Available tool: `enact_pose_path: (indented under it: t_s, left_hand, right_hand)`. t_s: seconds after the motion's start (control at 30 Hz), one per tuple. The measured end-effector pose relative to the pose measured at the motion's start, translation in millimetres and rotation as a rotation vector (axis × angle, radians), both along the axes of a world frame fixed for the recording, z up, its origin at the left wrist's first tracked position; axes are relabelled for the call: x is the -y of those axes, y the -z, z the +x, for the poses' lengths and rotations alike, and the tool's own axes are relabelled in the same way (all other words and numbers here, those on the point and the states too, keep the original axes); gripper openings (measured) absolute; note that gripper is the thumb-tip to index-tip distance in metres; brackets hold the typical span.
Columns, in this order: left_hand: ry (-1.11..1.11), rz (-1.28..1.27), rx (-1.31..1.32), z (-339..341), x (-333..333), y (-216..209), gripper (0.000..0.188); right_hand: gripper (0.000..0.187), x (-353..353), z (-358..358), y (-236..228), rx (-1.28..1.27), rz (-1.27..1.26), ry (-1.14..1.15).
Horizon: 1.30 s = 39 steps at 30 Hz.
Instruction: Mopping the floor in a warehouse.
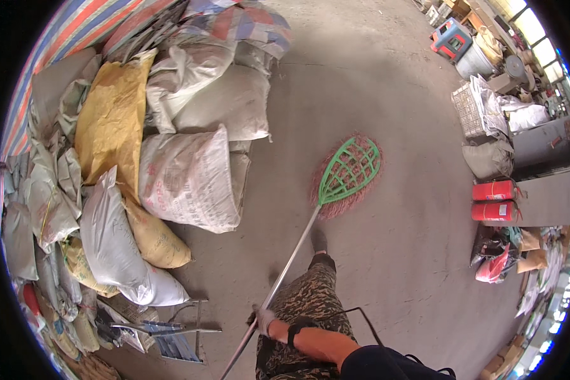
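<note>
A long-handled broom (351, 167) with a green plastic frame and reddish bristles rests its head on the grey floor in front of me. Its metal pole (291, 263) slants back toward my left side. My right hand (264, 321), in a light glove, is closed around the lower part of that pole, with the forearm crossing in front of my camouflage trousers. The pole's end runs out at the bottom edge. My left hand does not appear in the picture.
Stacked full sacks, white (190, 180) and yellow (115, 117), fill the left side. A metal-framed item (174, 339) lies below them. On the right are two red fire extinguishers (493, 211), a white crate (467, 109) and a blue-and-red stool (451, 39).
</note>
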State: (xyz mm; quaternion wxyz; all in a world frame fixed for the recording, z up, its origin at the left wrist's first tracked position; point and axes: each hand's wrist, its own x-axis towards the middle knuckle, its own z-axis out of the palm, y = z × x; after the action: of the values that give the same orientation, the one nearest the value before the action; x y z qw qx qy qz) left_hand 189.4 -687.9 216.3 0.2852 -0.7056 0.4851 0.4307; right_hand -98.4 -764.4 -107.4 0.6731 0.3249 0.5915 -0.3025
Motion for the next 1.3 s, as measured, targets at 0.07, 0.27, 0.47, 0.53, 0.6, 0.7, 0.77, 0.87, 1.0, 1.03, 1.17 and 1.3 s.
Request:
enact_pose_path:
  t_s: [0.07,0.27,0.47,0.53,0.6,0.7,0.77,0.87,1.0,1.03,1.17,1.3]
  left_hand:
    - [0.149,0.027,0.02,-44.7,3.7,37.2,0.027]
    - [0.378,0.156,-0.169,-285.8,117.0,176.3,0.047]
    - [0.52,-0.131,-0.424,-445.6,171.3,172.9,0.046]
    - [0.53,0.012,-0.219,-434.3,164.1,127.4,0.046]
    - [0.554,-0.078,-0.197,-329.5,123.2,123.2,0.034]
    - [0.634,-0.174,-0.181,-243.4,96.2,80.6,0.031]
    - [0.602,-0.094,0.116,-180.5,86.1,68.0,0.033]
    - [0.631,-0.251,0.157,-122.7,65.5,59.0,0.033]
    - [0.729,-0.274,0.388,-77.7,65.1,60.1,0.032]
    - [0.811,-0.367,0.347,-65.6,75.9,67.3,0.032]
    - [1.165,-0.747,0.156,-69.3,139.9,85.0,0.03]
    - [1.298,-1.012,-0.292,-237.7,233.7,63.6,0.014]
  right_hand:
    - [0.029,18.0,-54.2,22.8,-0.038,-0.057,0.047]
    - [0.025,112.0,-293.0,72.0,-0.424,-0.264,0.17]
    - [0.022,144.5,-415.7,-14.9,-0.51,-0.374,0.393]
    - [0.02,130.1,-406.0,-10.7,-0.454,-0.395,0.424]
    - [0.028,119.6,-388.7,-7.0,-0.375,-0.377,0.64]
    - [0.029,85.3,-351.9,21.3,-0.278,-0.332,0.59]
    - [0.027,60.1,-282.0,23.4,-0.228,-0.334,0.555]
    - [0.024,11.9,-211.3,27.6,-0.159,-0.223,0.724]
    - [0.014,-53.1,-159.9,33.1,-0.049,-0.189,0.809]
    - [0.014,-60.5,-154.8,32.5,-0.05,-0.202,0.808]
    - [0.012,-77.6,-176.0,41.4,-0.095,-0.158,1.019]
    - [0.019,-105.9,-257.9,93.8,0.233,-0.664,1.398]
